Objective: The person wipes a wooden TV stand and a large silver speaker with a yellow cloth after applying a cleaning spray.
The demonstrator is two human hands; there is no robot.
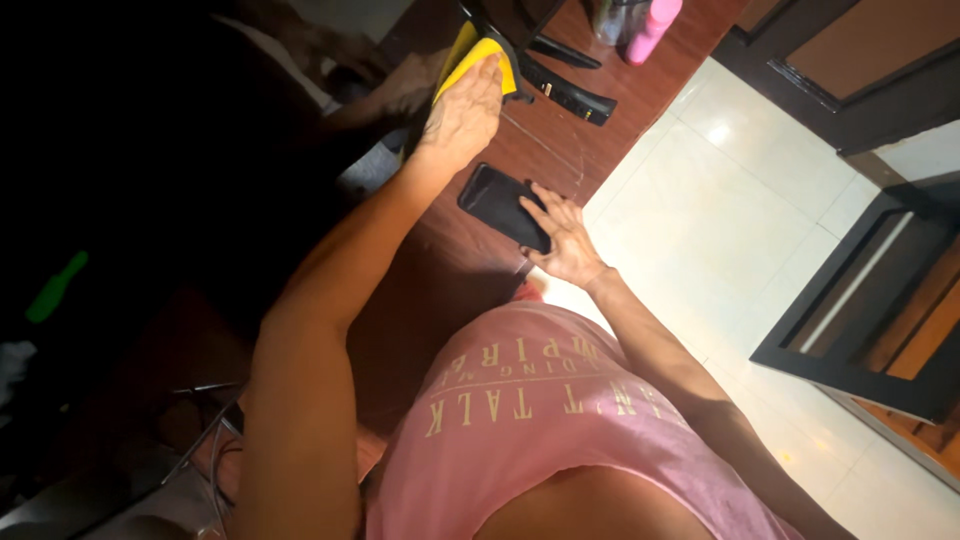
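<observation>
The person's left hand [465, 105] lies palm down, fingers stretched out together and flat, pressed onto a folded yellow cloth [482, 58] at the far part of the dark reddish-brown wooden table [455, 265]; nothing is gripped, the cloth sits under the palm and fingertips. The right hand [562, 238] rests nearer the body at the table's right edge, its fingers spread apart and laid on the near end of a flat black rectangular phone [496, 203], which lies face up on the wood between the two hands; the fingers touch it from above rather than closing round it. Just beyond the cloth, two long black remote controls [570, 93] lie on the table, one behind the other. Further back stands a pink plastic bottle [652, 28], beside a clear container that is too blurred to tell apart. To the right of the table is a pale glossy tiled floor [720, 200], with dark wooden door frames [860, 300] along its far side.
</observation>
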